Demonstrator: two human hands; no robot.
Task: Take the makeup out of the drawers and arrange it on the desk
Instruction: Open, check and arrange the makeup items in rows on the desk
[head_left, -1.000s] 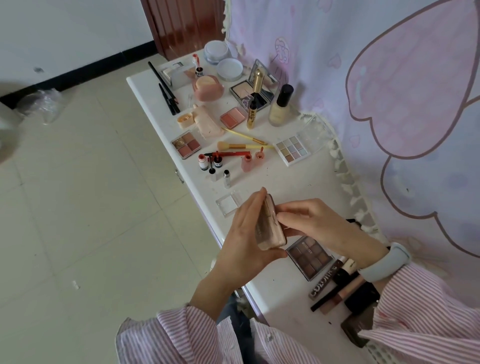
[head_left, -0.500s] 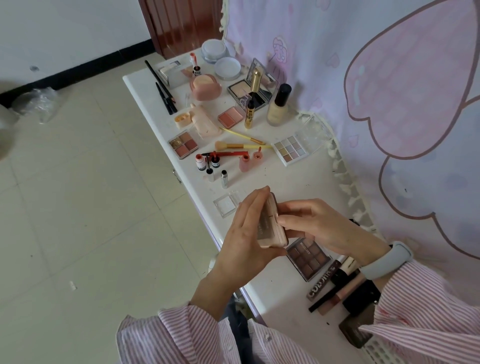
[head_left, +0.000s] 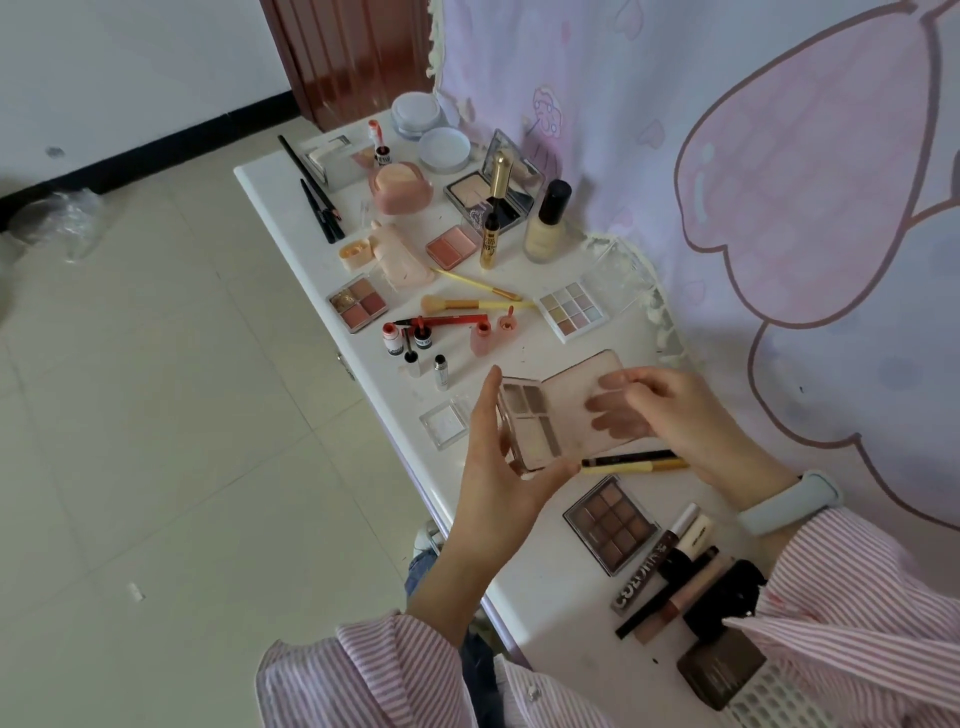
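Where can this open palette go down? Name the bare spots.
Bare desk lies near the front edge, left of the brown nine-pan palette. A smaller patch sits between the pink bottle and the pastel palette. The far end is crowded.

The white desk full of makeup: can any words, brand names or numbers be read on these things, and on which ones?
"COLOUR", partly cut off, in pale capitals on the dark flat tube at the near end of the white desk.
Dark print on the gold mascara tube: too blurred to read.
Labels on the small white-capped bottles: too small to read.
Faint print on the dark brown box: unreadable.
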